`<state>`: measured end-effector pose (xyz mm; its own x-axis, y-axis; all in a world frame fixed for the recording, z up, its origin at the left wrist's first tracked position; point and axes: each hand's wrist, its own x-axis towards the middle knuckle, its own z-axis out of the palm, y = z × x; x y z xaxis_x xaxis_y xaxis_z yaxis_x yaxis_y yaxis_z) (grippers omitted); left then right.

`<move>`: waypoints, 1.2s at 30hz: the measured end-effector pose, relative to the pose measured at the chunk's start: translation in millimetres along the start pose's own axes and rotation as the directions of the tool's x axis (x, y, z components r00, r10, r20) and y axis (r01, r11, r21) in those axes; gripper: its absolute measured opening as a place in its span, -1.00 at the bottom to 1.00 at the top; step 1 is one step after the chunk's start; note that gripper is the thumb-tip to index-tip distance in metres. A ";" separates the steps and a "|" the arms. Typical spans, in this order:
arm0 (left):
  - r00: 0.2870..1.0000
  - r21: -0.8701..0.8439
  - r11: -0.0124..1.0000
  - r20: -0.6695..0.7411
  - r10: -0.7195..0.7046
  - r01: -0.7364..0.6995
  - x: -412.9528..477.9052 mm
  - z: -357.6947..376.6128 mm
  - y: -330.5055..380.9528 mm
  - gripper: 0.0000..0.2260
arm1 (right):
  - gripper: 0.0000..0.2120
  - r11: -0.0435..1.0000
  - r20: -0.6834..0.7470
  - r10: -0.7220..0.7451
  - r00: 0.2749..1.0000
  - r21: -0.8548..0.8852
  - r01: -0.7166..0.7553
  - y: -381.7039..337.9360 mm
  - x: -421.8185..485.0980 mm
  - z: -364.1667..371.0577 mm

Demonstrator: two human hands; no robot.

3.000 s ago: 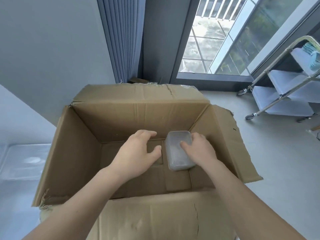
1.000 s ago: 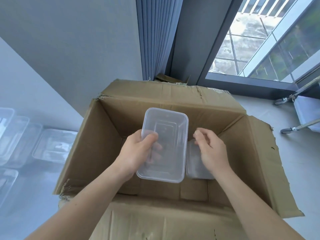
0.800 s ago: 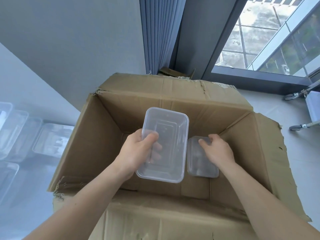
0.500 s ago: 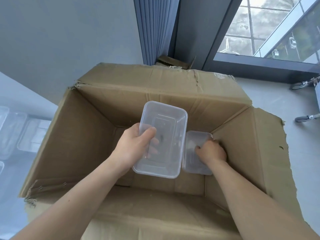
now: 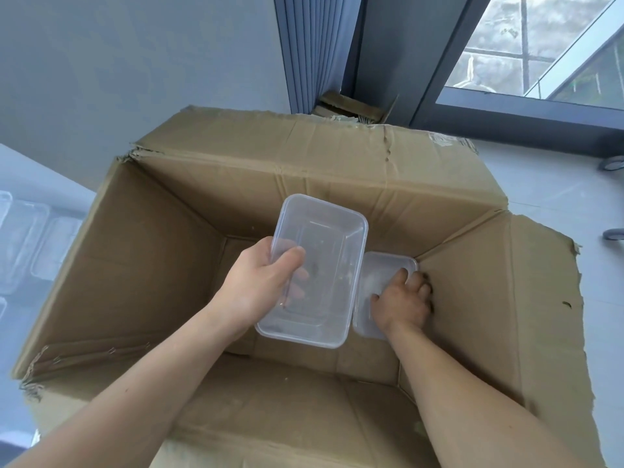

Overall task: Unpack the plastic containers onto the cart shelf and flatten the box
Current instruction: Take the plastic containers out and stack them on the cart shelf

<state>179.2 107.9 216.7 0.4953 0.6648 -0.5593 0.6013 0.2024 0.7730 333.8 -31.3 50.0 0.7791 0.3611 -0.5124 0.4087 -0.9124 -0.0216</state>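
At nine o'clock in the view, blurred clear tubs [image 5: 37, 244] lie side by side on a pale surface [image 5: 20, 332], just outside the left wall of the open cardboard box [image 5: 141, 271], which fills the middle with its flaps spread. The left hand [image 5: 260, 288] reaches in from seven o'clock and holds a clear container [image 5: 324, 244] above the box floor, open side up. Its thumb is curled over the near-left rim and its fingers show through the plastic underneath. At three o'clock from that container, partly hidden behind its right edge, a second container [image 5: 381, 275] lies lower, on the box floor in the far right corner. The right hand [image 5: 401, 300], coming from five o'clock, grips this one. Its thumb presses on the top face and its fingers bend down over the right rim, squeezed against the box's right wall. Beyond the torn right flap [image 5: 540, 298], at three o'clock, a caster wheel [image 5: 613, 235] stands on the grey floor.
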 end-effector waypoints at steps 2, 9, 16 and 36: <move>1.000 -0.003 1.000 -0.011 -0.002 0.002 -1.0 -0.7 -0.3 -0.73 | -0.17 1.000 0.005 0.010 1.000 0.025 -0.010 -1.5 2.0 2.4; 0.999 -0.014 1.000 -0.041 0.008 -0.009 -4.8 -12.0 -3.7 -0.82 | 0.10 0.990 0.052 0.035 0.998 0.133 -0.041 -1.4 8.0 1.4; 0.999 -0.046 0.998 -0.030 0.038 -0.039 -15.0 -30.1 -2.2 -0.71 | 0.25 0.955 0.044 0.030 0.999 0.295 -0.041 7.0 10.2 -13.7; 0.956 -0.220 0.930 -0.049 0.290 -0.294 -102.1 -145.9 -14.7 -0.83 | -0.43 0.309 -0.304 -0.030 0.952 0.903 0.298 -50.9 -207.2 -128.3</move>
<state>28.3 142.0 306.2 0.6172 0.7292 -0.2953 0.2757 0.1511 0.9493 212.5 -35.0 267.5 0.8742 0.4297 -0.2262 -0.0709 -0.3481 -0.9348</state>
